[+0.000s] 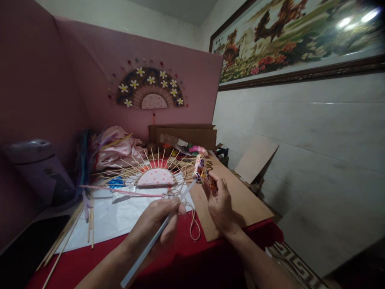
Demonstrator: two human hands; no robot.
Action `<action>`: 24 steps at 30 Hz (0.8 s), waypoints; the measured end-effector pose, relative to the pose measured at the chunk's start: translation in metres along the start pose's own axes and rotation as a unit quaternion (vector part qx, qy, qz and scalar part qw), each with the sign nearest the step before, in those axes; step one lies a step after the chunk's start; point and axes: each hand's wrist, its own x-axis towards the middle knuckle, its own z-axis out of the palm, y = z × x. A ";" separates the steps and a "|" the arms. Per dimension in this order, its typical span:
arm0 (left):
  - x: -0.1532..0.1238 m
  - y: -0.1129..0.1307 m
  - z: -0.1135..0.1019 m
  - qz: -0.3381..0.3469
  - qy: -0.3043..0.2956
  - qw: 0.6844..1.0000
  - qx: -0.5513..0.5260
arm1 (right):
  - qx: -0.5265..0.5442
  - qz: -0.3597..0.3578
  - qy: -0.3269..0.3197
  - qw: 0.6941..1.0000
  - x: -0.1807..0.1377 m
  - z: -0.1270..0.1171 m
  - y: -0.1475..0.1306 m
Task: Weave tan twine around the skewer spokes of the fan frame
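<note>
Left grip [159, 218] closed round a long glue stick [156, 237]; right grip [221, 200] clasps a patterned glue gun [204, 174].

Both meet just right of frame centre, the stick's upper tip touching the gun's rear, above the red surface [90, 261]. Loading the gun looks to be the step in hand; seating it calls for lining the stick with the rear opening and pushing straight. Behind, mid-frame, lies a half-round fan of bamboo sticks [156, 174] on white paper [120, 216], with cardboard [240, 200] to the right.

We saw a pink partition [90, 80] on the left; a framed painting [294, 36] hung on the pale wall [300, 132]; lamps glared off its glass.
</note>
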 end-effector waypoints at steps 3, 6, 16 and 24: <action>0.000 -0.002 0.000 -0.001 -0.009 0.999 -0.037 | -0.020 -0.031 0.010 0.999 0.000 -0.002 -0.002; 0.001 -0.008 0.002 0.000 0.007 1.000 -0.002 | -0.029 -0.043 0.013 0.999 0.000 -0.003 -0.007; -0.001 -0.025 0.003 0.018 0.031 0.997 0.063 | -0.045 -0.073 0.020 0.996 -0.002 -0.010 -0.020; 0.001 -0.024 0.000 0.037 0.025 0.997 0.057 | 0.028 -0.021 -0.010 0.999 -0.003 -0.010 -0.019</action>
